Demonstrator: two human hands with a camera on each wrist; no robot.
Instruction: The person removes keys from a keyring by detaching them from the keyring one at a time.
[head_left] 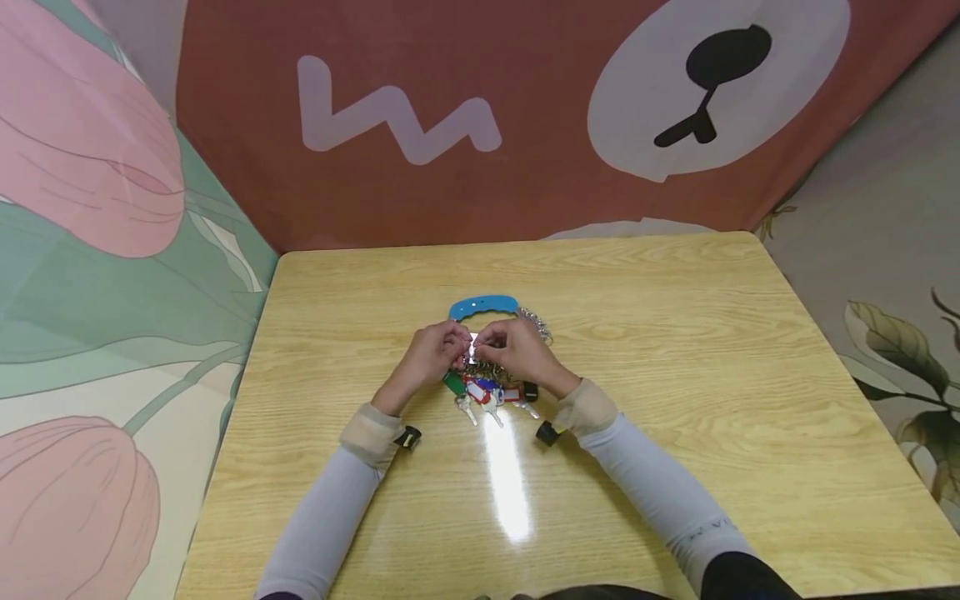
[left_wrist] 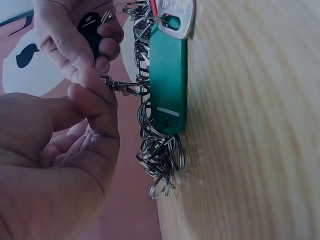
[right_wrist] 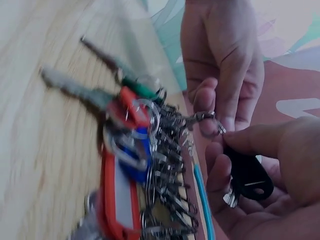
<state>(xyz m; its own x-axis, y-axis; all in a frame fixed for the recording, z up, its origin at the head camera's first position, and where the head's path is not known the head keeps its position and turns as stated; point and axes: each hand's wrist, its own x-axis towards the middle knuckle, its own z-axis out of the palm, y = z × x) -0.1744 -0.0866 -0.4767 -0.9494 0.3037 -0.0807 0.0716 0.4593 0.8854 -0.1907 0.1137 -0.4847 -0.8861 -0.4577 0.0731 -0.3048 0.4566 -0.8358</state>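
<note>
Both hands meet over a bunch of keys and metal clasps. My left hand [left_wrist: 65,155] pinches the end of a metal snap hook [left_wrist: 125,87] between thumb and fingers. My right hand [right_wrist: 280,170] holds a black key tag [right_wrist: 249,172] in its curled fingers, with a bit of metal key [right_wrist: 231,199] showing beside it. Its thumb and fingertip are right at the ring end near the hook. Just below the hands lie a green key tag [left_wrist: 168,80], a red key tag [right_wrist: 111,200] and a blue key tag [right_wrist: 135,155], among several metal clasps [left_wrist: 160,160].
A curved blue handle [head_left: 483,307] lies behind the hands on the wooden table [head_left: 660,350], with more metal clasps [head_left: 534,321] at its right end. Several keys [head_left: 492,410] point toward the person. Another black tag [head_left: 530,391] lies at the right of the bunch.
</note>
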